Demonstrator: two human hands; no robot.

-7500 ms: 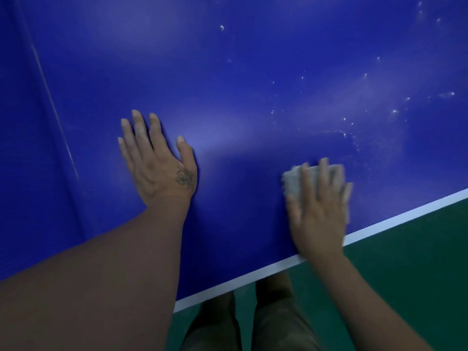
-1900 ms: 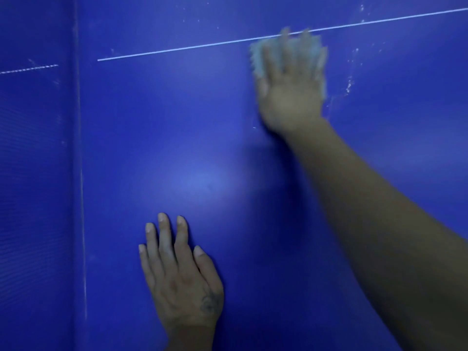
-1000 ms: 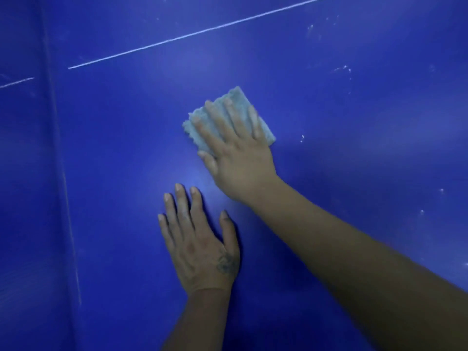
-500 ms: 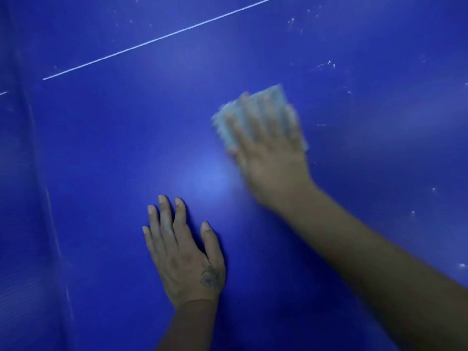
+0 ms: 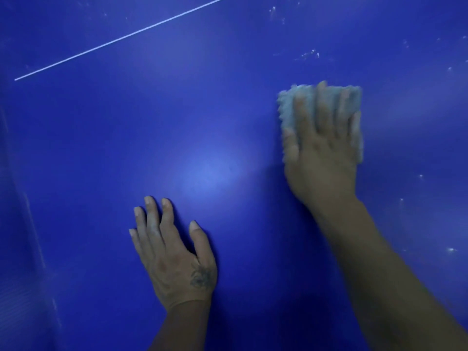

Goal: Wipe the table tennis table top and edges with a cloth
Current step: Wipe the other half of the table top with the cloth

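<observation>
The blue table tennis table top (image 5: 106, 153) fills the view. My right hand (image 5: 320, 153) lies flat with straight fingers on a folded pale grey-blue cloth (image 5: 287, 107) and presses it to the surface at the upper right; the hand is blurred by motion. Flat on the table at lower centre rests my left hand (image 5: 174, 254), fingers spread, with nothing in it.
A thin white line (image 5: 121, 39) crosses the top left of the table. White dust specks (image 5: 307, 54) dot the surface at the upper right and along the right side. A faint seam (image 5: 33, 224) runs down the left edge of the view.
My right hand has slid the cloth to the right across the table. My left hand stays planted on the surface.
</observation>
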